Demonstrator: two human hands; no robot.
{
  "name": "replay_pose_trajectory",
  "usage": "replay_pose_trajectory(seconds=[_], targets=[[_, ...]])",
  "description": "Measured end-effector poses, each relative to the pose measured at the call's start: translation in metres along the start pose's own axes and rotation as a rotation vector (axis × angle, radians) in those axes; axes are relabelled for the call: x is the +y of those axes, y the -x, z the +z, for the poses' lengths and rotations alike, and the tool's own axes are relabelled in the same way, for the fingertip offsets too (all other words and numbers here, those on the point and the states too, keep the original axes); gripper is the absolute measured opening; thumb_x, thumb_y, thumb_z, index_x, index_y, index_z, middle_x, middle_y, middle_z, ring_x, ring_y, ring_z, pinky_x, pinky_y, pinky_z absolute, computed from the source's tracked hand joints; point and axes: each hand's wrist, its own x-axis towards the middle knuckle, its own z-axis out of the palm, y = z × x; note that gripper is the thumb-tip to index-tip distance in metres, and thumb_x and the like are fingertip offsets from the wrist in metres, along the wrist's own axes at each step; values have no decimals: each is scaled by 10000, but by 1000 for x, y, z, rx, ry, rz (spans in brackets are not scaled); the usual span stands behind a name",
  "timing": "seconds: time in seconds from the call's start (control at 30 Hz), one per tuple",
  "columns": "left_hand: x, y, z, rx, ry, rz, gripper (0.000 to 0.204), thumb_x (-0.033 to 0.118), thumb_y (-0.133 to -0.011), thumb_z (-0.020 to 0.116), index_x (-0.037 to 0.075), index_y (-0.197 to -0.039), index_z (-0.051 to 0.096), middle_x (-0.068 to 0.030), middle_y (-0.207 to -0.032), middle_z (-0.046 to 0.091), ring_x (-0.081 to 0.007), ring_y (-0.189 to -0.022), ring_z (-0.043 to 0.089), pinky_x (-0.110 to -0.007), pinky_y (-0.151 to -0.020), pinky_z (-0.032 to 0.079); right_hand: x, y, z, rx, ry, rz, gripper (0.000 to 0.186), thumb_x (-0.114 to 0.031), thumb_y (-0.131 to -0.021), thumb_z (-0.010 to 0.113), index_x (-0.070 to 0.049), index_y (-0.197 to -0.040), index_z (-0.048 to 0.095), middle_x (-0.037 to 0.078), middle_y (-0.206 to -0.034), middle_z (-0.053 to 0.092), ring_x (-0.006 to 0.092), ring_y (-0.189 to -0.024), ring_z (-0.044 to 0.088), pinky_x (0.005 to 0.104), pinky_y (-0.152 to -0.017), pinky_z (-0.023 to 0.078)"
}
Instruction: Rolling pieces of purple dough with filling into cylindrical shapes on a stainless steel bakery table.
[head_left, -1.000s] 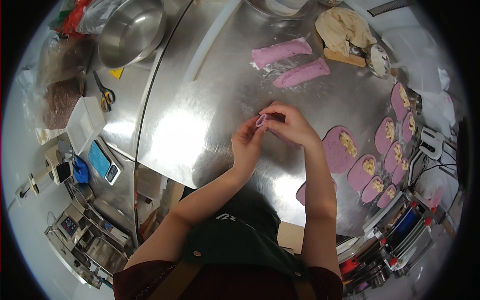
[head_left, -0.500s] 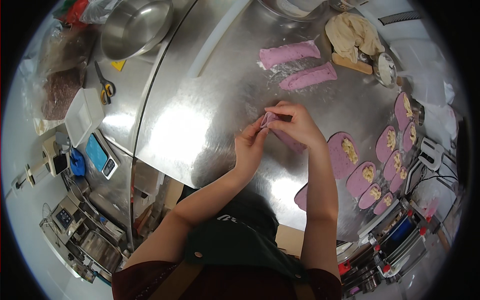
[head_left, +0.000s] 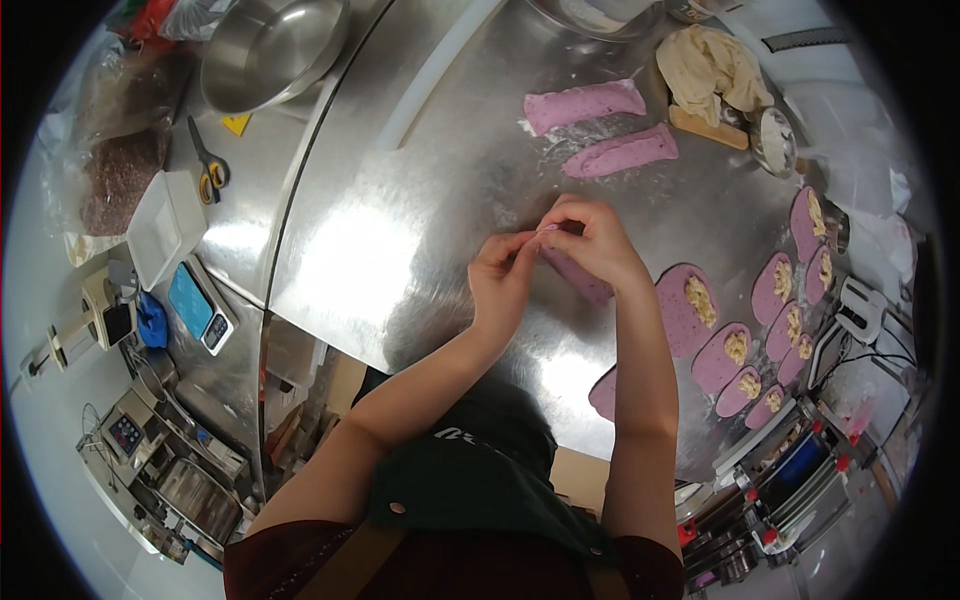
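A rolled piece of purple dough (head_left: 577, 276) lies on the steel worktop, its far left end between my hands. My left hand (head_left: 503, 275) pinches that end with thumb and fingertips. Over the roll, my right hand (head_left: 592, 240) pinches the same end, and its fingers and palm cover part of the dough. The fingertips of both hands meet there. Just right of my right forearm lies a flat purple dough oval (head_left: 684, 318) with a pale yellow, lumpy filling (head_left: 700, 300) on it. Two shaped dough rolls (head_left: 585, 105) rest on floured steel farther away.
Several smaller filled ovals (head_left: 720, 358) lie at the right. A cream cloth (head_left: 710, 70), a wooden-handled scraper (head_left: 708, 127) and a flour bowl (head_left: 773, 140) are at the far right. Leftward are a steel bowl (head_left: 275, 55), scissors (head_left: 210, 170), a white tray (head_left: 166, 230) and a scale (head_left: 203, 305).
My fingertips have drawn together over the roll's end, hiding the folded edge that showed between them. My right hand has come slightly lower and closer to my left.
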Motion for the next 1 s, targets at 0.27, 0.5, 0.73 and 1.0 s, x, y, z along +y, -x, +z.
replay_pose_trajectory(seconds=[0.27, 0.5, 0.73, 1.0], targets=[[7, 1, 2, 14, 27, -30, 197, 93, -912, 609, 23, -1084, 675, -36, -876, 624, -92, -793, 569, -218, -732, 468, -5, 6, 2, 50, -141, 61, 384, 50, -749, 678, 23, -1129, 625, 39, -876, 605, 111, -807, 586, 251, -717, 495], [8, -8, -2, -76, -145, 182, 199, 53, -881, 631, -15, -1066, 659, -65, -878, 618, -123, -851, 602, -241, -755, 490, 11, 11, 2, 47, -195, 9, 481, 82, -758, 659, 1, -1222, 564, 61, -1009, 580, 104, -859, 577, 246, -756, 513], [11, -13, 2, -77, -239, 78, 138, 21, -857, 643, -6, -984, 686, -81, -877, 643, -133, -787, 620, -255, -692, 502, 14, 18, 11, 115, -259, -8, 465, 88, -763, 653, -7, -1209, 563, 62, -1041, 547, 109, -857, 570, 242, -791, 504], [15, -10, 0, -73, -377, 237, 170, 59, -893, 607, -3, -1033, 680, -79, -856, 649, -146, -789, 623, -256, -710, 500, 20, 22, 15, 146, -219, 46, 250, 46, -802, 661, 22, -1047, 617, 16, -967, 589, 106, -915, 593, 251, -820, 496]])
